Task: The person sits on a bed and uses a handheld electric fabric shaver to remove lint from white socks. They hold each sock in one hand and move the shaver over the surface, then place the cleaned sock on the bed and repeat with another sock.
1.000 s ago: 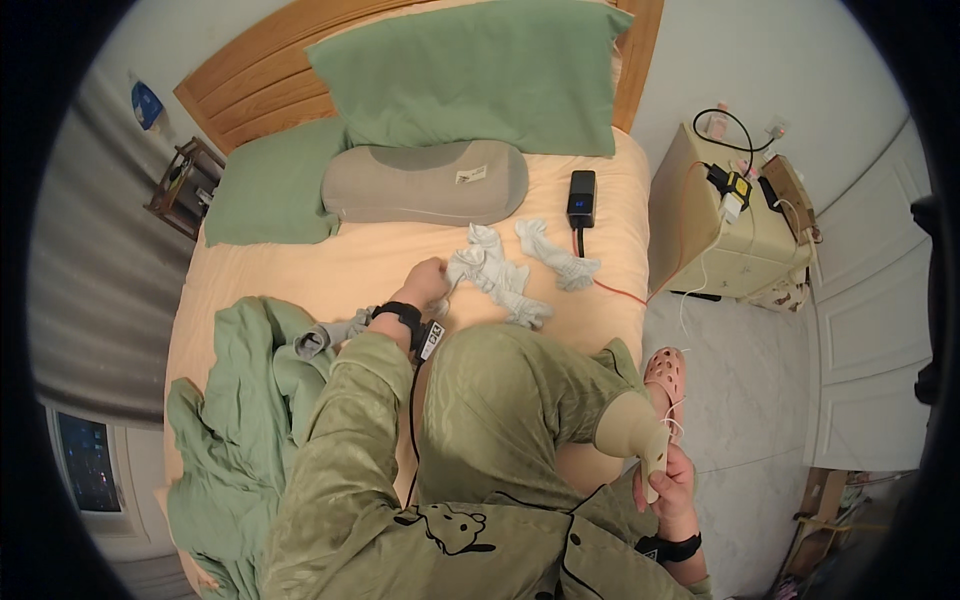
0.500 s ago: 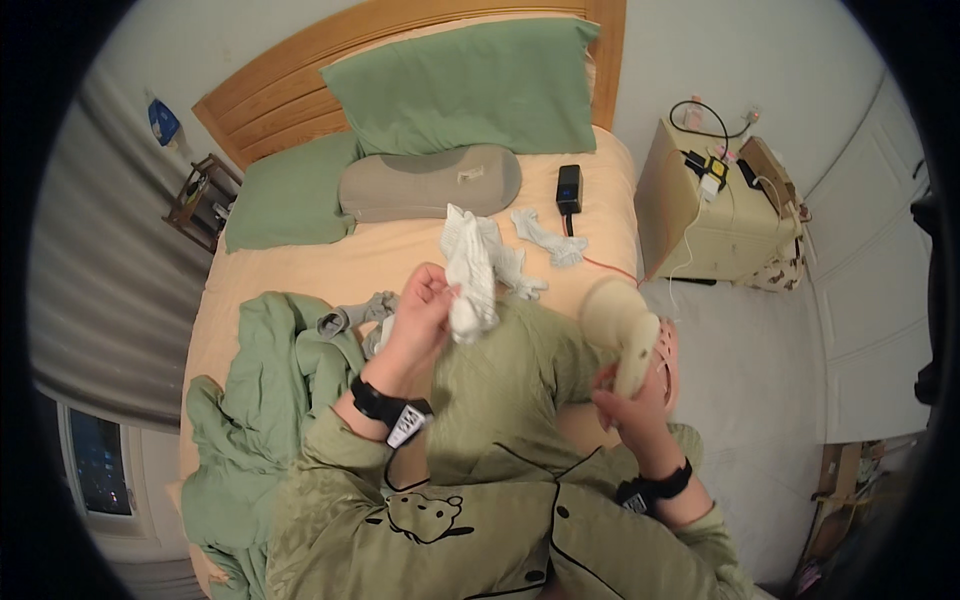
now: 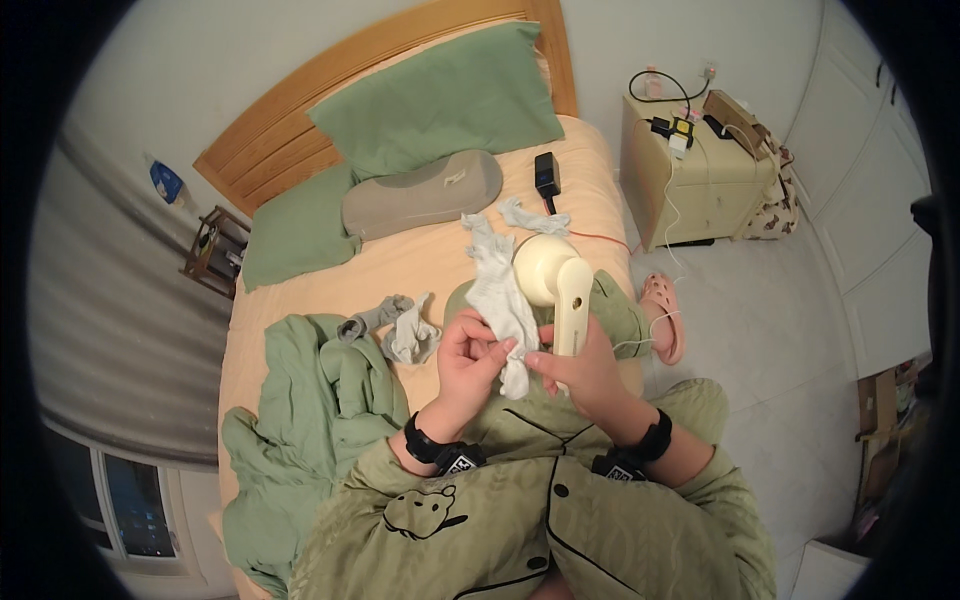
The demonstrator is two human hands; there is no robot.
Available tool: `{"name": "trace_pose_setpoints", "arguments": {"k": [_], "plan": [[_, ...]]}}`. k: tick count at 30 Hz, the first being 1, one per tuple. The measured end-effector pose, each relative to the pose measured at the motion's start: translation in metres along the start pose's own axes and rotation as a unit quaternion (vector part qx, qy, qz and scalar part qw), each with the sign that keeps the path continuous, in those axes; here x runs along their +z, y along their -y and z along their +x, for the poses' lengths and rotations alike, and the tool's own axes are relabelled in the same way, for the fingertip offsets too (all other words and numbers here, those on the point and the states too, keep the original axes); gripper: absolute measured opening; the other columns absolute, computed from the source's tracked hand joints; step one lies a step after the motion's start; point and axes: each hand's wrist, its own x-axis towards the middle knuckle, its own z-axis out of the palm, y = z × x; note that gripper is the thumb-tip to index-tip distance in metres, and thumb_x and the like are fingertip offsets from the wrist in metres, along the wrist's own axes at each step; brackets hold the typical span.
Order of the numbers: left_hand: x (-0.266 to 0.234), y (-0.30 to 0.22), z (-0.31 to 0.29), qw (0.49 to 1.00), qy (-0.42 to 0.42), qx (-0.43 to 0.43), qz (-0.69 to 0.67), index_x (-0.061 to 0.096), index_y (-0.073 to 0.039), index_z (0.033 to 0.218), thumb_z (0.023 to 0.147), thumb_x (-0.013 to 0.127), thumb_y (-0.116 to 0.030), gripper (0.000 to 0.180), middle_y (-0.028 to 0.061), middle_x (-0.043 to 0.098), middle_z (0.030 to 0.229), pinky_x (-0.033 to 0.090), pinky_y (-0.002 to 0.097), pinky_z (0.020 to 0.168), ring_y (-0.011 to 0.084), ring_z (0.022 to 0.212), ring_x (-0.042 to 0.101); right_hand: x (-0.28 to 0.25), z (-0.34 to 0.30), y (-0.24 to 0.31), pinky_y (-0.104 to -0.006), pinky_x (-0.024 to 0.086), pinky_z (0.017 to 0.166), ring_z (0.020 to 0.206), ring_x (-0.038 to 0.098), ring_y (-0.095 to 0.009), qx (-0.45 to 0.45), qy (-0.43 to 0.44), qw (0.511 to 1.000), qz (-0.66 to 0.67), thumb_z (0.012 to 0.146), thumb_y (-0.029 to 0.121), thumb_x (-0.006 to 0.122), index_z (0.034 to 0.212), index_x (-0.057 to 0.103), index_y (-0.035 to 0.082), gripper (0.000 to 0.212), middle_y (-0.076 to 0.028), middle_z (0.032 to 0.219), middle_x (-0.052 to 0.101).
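My left hand [image 3: 472,365] pinches a white ribbed sock [image 3: 503,295], which stretches away over my lap toward the grey bolster. In my right hand [image 3: 588,378] is the handle of a cream fabric shaver [image 3: 572,290] with a large round head. That head is right beside the sock; whether they touch I cannot tell. My right thumb reaches to the sock's near end, close to my left fingers. Another pale sock [image 3: 535,216] lies farther off on the bed. To the left of my hands are a grey sock [image 3: 375,318] and a white one [image 3: 412,332].
Rumpled green bedding [image 3: 300,430] lies at the left. Green pillows [image 3: 440,100] and a grey bolster [image 3: 420,195] are by the headboard. A black device [image 3: 547,175] with an orange cord sits on the bed. At the right are a cream nightstand [image 3: 690,195] and a pink clog [image 3: 665,318].
My hands have come together. The shaver has moved left to the sock, and the sock's held end has been drawn nearer to me. My view has shifted somewhat.
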Motion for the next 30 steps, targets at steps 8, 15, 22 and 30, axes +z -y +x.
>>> {"name": "trace_pose_setpoints", "arguments": {"k": [8, 15, 22, 30], "plan": [[-0.027, -0.034, 0.009, 0.976, 0.085, -0.082, 0.183, 0.056, -0.002, 0.127, 0.085, 0.074, -0.014, 0.047, 0.0046, 0.051, 0.104, 0.046, 0.0279, 0.085, 0.0134, 0.097, 0.051, -0.015, -0.006, 0.004, -0.0410, 0.052, 0.074, 0.083, 0.066, -0.031, -0.119, -0.008, 0.953, -0.278, 0.073, 0.007, 0.070, 0.111, 0.053, 0.000, 0.042, -0.016, 0.093, 0.064], [-0.035, -0.029, -0.003, 0.985, 0.017, -0.156, 0.077, 0.070, 0.003, 0.111, 0.092, 0.067, -0.005, 0.021, 0.0074, 0.068, 0.108, 0.047, 0.0284, 0.088, 0.0135, 0.099, 0.062, -0.019, 0.000, -0.010, -0.0413, 0.051, 0.078, 0.091, 0.064, -0.039, -0.179, -0.012, 0.905, -0.386, 0.074, 0.008, 0.069, 0.106, 0.056, 0.001, 0.035, -0.021, 0.097, 0.064], [-0.046, 0.010, -0.013, 0.973, -0.073, -0.198, -0.095, 0.065, 0.001, 0.113, 0.088, 0.065, 0.007, 0.026, 0.0089, 0.071, 0.108, 0.052, 0.0293, 0.088, 0.0142, 0.094, 0.067, -0.048, 0.015, -0.036, -0.0365, 0.052, 0.072, 0.080, 0.067, -0.020, 0.020, -0.063, 0.967, -0.246, 0.077, 0.015, 0.076, 0.108, 0.056, 0.000, 0.039, -0.014, 0.089, 0.067], [-0.080, 0.018, -0.035, 0.951, -0.032, -0.298, -0.069, 0.060, 0.001, 0.115, 0.087, 0.065, 0.008, 0.029, 0.0084, 0.071, 0.106, 0.056, 0.0269, 0.081, 0.0134, 0.094, 0.069, -0.052, 0.018, -0.091, -0.0300, 0.053, 0.078, 0.086, 0.064, -0.014, -0.001, -0.034, 0.960, -0.279, 0.077, 0.017, 0.084, 0.115, 0.056, 0.002, 0.050, -0.006, 0.097, 0.068]]}}
